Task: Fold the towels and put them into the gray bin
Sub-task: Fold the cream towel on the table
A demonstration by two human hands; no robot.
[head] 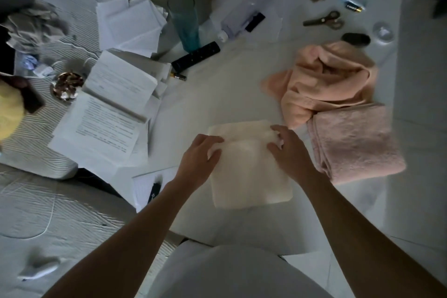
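A small round dish [67, 89] at the left holds crumpled foil-like scraps; a clear round dish [383, 31] at the far right holds something pale, too blurred to name. On the white table [232, 89], the cream towel [249, 172] lies folded to a rectangle; the left hand [198, 157] pinches its left edge, fingers curled round the cloth; the right hand [289, 146] grips its upper right fold likewise. Beside it sit a folded pink towel [355, 140] and a rumpled peach towel [324, 82].
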